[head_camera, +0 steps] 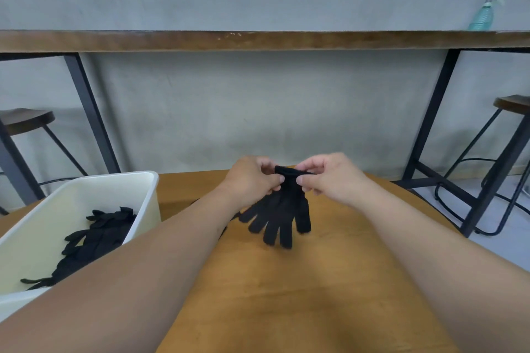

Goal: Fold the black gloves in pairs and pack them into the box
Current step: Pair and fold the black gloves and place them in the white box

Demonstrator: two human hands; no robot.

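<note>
A pair of black gloves (279, 209) hangs fingers down just above the round wooden table (301, 281). My left hand (252, 180) and my right hand (329, 178) both pinch the cuff at its top, thumbs facing each other. At the left stands a cream plastic box (134, 180) with several black gloves (94, 238) lying inside it. A bit of black fabric shows on the table behind my left forearm, mostly hidden.
Beyond the table runs a long wooden counter (258, 40) on black legs against a grey wall. A green spray bottle (486, 11) stands on its right end. Dark stools sit at the far left (25, 120) and far right (513, 103).
</note>
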